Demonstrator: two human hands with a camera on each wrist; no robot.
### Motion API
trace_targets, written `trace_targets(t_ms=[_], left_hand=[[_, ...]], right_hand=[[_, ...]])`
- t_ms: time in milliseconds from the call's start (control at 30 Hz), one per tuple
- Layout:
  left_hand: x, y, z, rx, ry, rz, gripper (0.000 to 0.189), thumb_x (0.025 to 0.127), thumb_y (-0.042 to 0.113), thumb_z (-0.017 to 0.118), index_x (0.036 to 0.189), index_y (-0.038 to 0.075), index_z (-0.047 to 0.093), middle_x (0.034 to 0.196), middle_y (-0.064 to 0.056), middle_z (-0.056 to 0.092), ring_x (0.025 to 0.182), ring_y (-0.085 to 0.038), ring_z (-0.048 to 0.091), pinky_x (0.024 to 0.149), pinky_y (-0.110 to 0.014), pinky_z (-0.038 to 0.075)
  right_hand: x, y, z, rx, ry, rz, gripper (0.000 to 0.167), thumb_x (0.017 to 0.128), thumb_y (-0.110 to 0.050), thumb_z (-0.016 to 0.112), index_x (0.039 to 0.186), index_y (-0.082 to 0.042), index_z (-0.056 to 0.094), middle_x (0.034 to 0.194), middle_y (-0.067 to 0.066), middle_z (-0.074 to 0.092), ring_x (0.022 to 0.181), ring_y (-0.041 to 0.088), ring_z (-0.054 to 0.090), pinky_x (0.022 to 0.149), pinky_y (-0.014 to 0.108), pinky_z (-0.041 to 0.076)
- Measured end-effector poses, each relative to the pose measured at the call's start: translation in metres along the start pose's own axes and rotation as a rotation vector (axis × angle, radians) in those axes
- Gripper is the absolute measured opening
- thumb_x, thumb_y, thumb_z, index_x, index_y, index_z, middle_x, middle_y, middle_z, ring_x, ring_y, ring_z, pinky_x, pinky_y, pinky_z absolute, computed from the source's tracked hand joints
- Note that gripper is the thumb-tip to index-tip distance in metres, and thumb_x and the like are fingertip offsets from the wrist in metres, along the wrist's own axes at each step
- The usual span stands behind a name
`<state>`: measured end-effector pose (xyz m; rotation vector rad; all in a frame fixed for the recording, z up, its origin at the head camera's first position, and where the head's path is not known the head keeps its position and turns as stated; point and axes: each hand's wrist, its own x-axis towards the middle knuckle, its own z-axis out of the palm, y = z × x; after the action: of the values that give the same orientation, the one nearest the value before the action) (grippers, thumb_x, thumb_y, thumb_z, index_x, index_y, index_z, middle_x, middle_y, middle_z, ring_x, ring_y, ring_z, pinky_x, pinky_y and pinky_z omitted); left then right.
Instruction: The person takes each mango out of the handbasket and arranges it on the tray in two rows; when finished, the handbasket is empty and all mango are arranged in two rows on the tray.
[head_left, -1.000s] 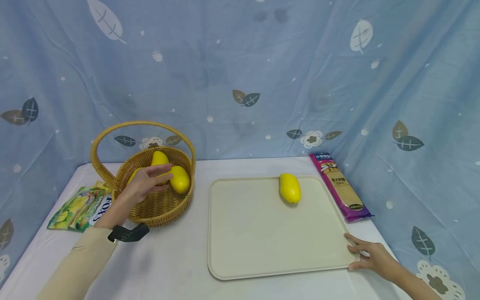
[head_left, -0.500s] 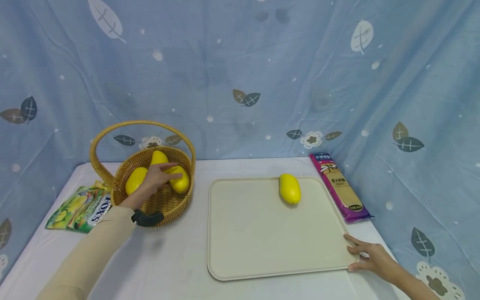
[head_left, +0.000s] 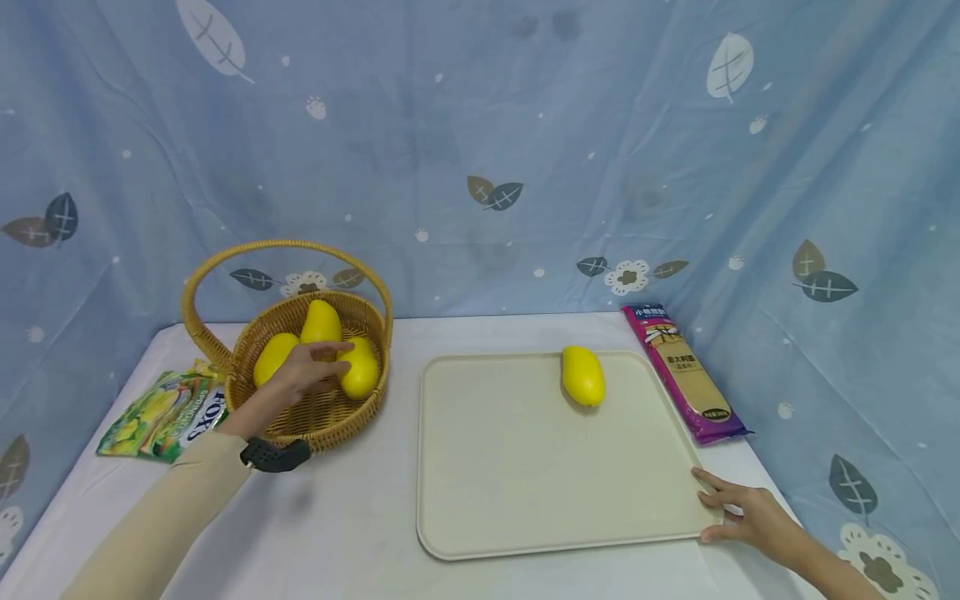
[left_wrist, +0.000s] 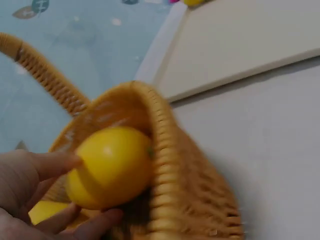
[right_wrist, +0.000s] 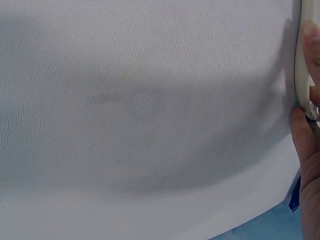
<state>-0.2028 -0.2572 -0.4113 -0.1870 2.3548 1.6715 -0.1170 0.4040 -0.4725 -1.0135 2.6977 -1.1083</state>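
Observation:
In the head view my left hand point(head_left: 300, 372) reaches into a wicker basket point(head_left: 322, 439) with a tall arched handle. Its fingers and thumb hold the left end of a yellow mango point(head_left: 362, 372), one on either side, as the left wrist view shows on the same mango point(left_wrist: 112, 165). Two more mangoes, one at the back point(head_left: 321, 320) and one at the left point(head_left: 274, 358), lie in the basket. My right hand point(head_left: 750, 517) grips the near right corner of a beige tray point(head_left: 555, 475). A single mango point(head_left: 583, 377) lies near the tray's back edge.
Left of the basket lies a green FOX'S candy bag point(head_left: 161, 415), partly hidden behind the left arm. A purple and red noodle packet point(head_left: 684, 371) lies along the tray's right side. Blue patterned cloth point(head_left: 480, 150) hangs behind the white-covered table point(head_left: 352, 525).
My left hand has come down into the basket onto the right-hand mango, which has shifted and turned slightly. The right hand has stayed at the tray corner.

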Motion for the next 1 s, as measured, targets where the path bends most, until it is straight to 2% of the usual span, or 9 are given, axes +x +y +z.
trace_targets(t_ms=[167,267,367,500,667,800,867,900,1000], left_hand=[[0.001,0.003,0.007,-0.003,0.008,-0.014,0.048,0.097,0.016,0.059,0.138,-0.005,0.046,0.146,-0.029,0.032,0.118,-0.037,0.05,0.094,-0.047,0.05],[0.001,0.004,0.007,-0.031,-0.052,-0.038,0.049,0.097,0.014,0.058,0.14,-0.004,0.043,0.143,-0.028,0.035,0.103,-0.026,0.056,0.089,-0.041,0.053],[0.001,0.004,0.004,-0.072,-0.128,-0.065,0.052,0.097,0.013,0.056,0.143,-0.002,0.039,0.129,-0.023,0.045,0.086,-0.015,0.051,0.077,-0.034,0.052],[0.002,0.001,0.003,-0.094,-0.15,-0.068,0.054,0.096,0.018,0.06,0.142,-0.002,0.04,0.123,-0.018,0.048,0.083,-0.013,0.052,0.074,-0.033,0.051],[0.004,-0.003,0.002,-0.103,-0.151,-0.055,0.056,0.095,0.018,0.061,0.142,-0.004,0.039,0.143,-0.032,0.033,0.089,-0.013,0.057,0.078,-0.036,0.053],[0.004,-0.007,-0.001,-0.134,-0.194,-0.039,0.057,0.097,0.016,0.058,0.145,-0.004,0.034,0.15,-0.033,0.021,0.091,-0.01,0.058,0.078,-0.032,0.055],[0.003,-0.009,-0.004,-0.154,-0.207,-0.038,0.058,0.097,0.016,0.057,0.146,-0.003,0.033,0.149,-0.03,0.024,0.091,-0.01,0.058,0.081,-0.033,0.055],[0.003,-0.01,-0.005,-0.17,-0.206,-0.046,0.054,0.097,0.017,0.059,0.145,0.003,0.039,0.146,-0.027,0.031,0.09,-0.01,0.059,0.082,-0.034,0.055],[0.002,-0.01,-0.007,-0.204,-0.203,-0.047,0.053,0.096,0.019,0.06,0.145,0.006,0.042,0.132,-0.017,0.047,0.09,-0.011,0.06,0.084,-0.035,0.055]], right_hand=[[0.0,0.001,0.002,0.012,0.011,-0.003,0.049,0.066,-0.01,0.083,0.102,0.018,0.065,0.137,-0.025,0.038,0.108,-0.011,0.047,0.073,0.007,0.049],[0.0,0.001,0.003,-0.017,0.031,-0.016,0.049,0.064,-0.011,0.084,0.101,0.016,0.066,0.137,-0.024,0.039,0.108,-0.012,0.046,0.072,0.006,0.049],[0.0,0.001,0.003,-0.037,0.043,-0.02,0.049,0.063,-0.012,0.084,0.1,0.016,0.067,0.136,-0.023,0.039,0.108,-0.012,0.046,0.072,0.005,0.048],[-0.001,0.001,0.003,-0.046,0.041,-0.015,0.049,0.063,-0.013,0.084,0.099,0.016,0.067,0.136,-0.024,0.038,0.108,-0.012,0.045,0.073,0.004,0.047],[-0.001,0.0,0.002,-0.005,0.017,-0.011,0.049,0.066,-0.01,0.083,0.101,0.018,0.065,0.137,-0.024,0.037,0.108,-0.011,0.046,0.073,0.006,0.048],[-0.001,0.0,0.001,-0.015,0.018,-0.009,0.049,0.066,-0.011,0.083,0.101,0.018,0.065,0.137,-0.024,0.037,0.108,-0.012,0.046,0.073,0.006,0.048],[-0.001,-0.001,0.001,-0.03,0.016,-0.003,0.05,0.066,-0.013,0.083,0.1,0.018,0.066,0.137,-0.025,0.036,0.108,-0.012,0.045,0.073,0.005,0.048],[0.0,0.0,0.0,-0.036,0.014,0.0,0.05,0.066,-0.014,0.083,0.1,0.018,0.066,0.137,-0.025,0.036,0.108,-0.012,0.045,0.073,0.005,0.048],[0.0,0.0,0.0,-0.038,0.01,0.003,0.05,0.066,-0.014,0.083,0.1,0.018,0.066,0.137,-0.025,0.036,0.108,-0.012,0.045,0.073,0.004,0.047]])
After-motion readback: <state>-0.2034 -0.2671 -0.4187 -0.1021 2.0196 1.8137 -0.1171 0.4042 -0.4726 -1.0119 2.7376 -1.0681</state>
